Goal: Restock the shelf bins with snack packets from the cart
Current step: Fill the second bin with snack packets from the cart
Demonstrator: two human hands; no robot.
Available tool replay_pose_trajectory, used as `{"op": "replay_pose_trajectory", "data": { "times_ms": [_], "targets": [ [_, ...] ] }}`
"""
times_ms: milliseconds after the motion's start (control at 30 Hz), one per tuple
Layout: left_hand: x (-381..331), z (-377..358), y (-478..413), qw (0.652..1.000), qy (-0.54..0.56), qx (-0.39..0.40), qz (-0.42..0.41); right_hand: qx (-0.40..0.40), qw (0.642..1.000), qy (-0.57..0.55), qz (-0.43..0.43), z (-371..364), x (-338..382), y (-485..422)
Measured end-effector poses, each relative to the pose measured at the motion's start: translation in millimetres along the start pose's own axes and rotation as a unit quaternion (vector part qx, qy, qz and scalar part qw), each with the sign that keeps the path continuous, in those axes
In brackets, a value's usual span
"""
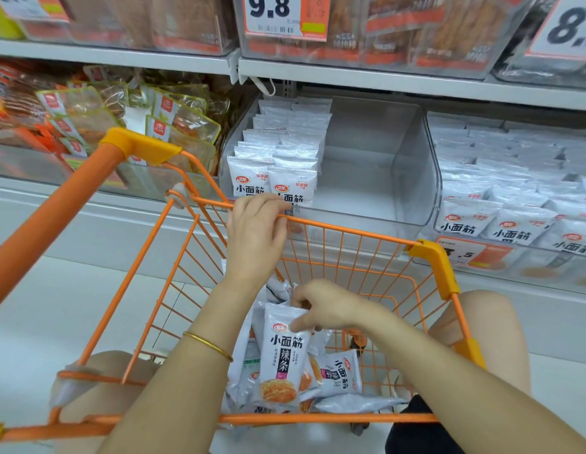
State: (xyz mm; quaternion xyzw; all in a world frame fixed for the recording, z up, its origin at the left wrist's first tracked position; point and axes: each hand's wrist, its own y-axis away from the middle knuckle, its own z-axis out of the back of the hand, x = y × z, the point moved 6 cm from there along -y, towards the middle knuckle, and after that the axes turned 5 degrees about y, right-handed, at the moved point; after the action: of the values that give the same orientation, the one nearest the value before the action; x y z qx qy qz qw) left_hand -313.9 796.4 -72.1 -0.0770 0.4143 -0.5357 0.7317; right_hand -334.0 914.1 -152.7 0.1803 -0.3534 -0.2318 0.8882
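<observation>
Cart rim [350,231] blocks, perhaps touches, half-filled bin [412,168].

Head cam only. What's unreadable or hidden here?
All head view.
- Packets in the cart: count unknown; piled, partly under the right hand and its held packet.
- Lower price tag: first digit hidden by the cart corner.
- Top-right price tag: cut off by the frame edge.
- Left hand: fingers curl over the cart rim; gripping it or a bin packet, unclear.

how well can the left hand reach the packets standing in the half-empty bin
Probably yes: the left hand grips the cart rim just in front of the bin, and nothing covers its front packets.
</observation>
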Motion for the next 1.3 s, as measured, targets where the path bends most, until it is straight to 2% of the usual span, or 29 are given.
{"op": "replay_pose_trajectory", "data": {
  "times_ms": [100, 233, 333, 400, 467, 533, 600, 667, 733, 800, 833, 900, 967, 1067, 1300],
  "targets": [
    [-8, 5, -2, 0.999, 0.052, 0.002, 0.005, 0.011, 0.986, -0.168, 0.014, 18, -4, 13],
    [-19, 3, 0, 0.981, 0.171, 0.07, 0.052, -0.093, 0.97, -0.223, 0.019, 62, -11, 34],
    [-25, -6, 1, 0.959, 0.231, 0.13, 0.098, -0.176, 0.947, -0.266, 0.027, 92, -14, 50],
    [-31, -10, -3, 0.944, 0.272, 0.139, 0.122, -0.225, 0.927, -0.299, 0.029, 107, -17, 56],
    [-36, -8, -11, 0.936, 0.304, 0.117, 0.134, -0.244, 0.902, -0.355, 0.033, 114, -18, 60],
    [-37, -5, -22, 0.93, 0.324, 0.075, 0.155, -0.215, 0.891, -0.399, 0.037, 111, -18, 61],
    [-40, -4, -33, 0.927, 0.328, 0.034, 0.176, -0.167, 0.898, -0.406, 0.03, 105, -17, 60],
    [-45, -6, -42, 0.93, 0.322, 0.009, 0.179, -0.172, 0.904, -0.392, 0.008, 110, -22, 58],
    [-47, -9, -45, 0.947, 0.288, -0.007, 0.142, -0.246, 0.874, -0.418, -0.015, 132, -35, 55],
    [-47, -11, -45, 0.992, 0.12, -0.008, 0.029, -0.349, 0.836, -0.421, -0.043, 166, -56, 46],
    [-45, -20, -43, 0.999, 0.024, 0.016, -0.04, -0.39, 0.824, -0.408, -0.058, 183, -68, 36],
    [-39, -43, -33, 0.981, -0.097, 0.084, -0.143, -0.446, 0.814, -0.363, -0.086, 210, -86, 9],
    [-34, -64, -19, 0.957, -0.156, 0.146, -0.196, -0.465, 0.819, -0.311, -0.128, 224, -101, -22],
    [-27, -79, -7, 0.934, -0.214, 0.173, -0.228, -0.45, 0.832, -0.262, -0.192, 229, -122, -60],
    [-28, -81, -8, 0.941, -0.195, 0.167, -0.219, -0.45, 0.834, -0.212, -0.239, 250, -147, -107]
  ]
}}
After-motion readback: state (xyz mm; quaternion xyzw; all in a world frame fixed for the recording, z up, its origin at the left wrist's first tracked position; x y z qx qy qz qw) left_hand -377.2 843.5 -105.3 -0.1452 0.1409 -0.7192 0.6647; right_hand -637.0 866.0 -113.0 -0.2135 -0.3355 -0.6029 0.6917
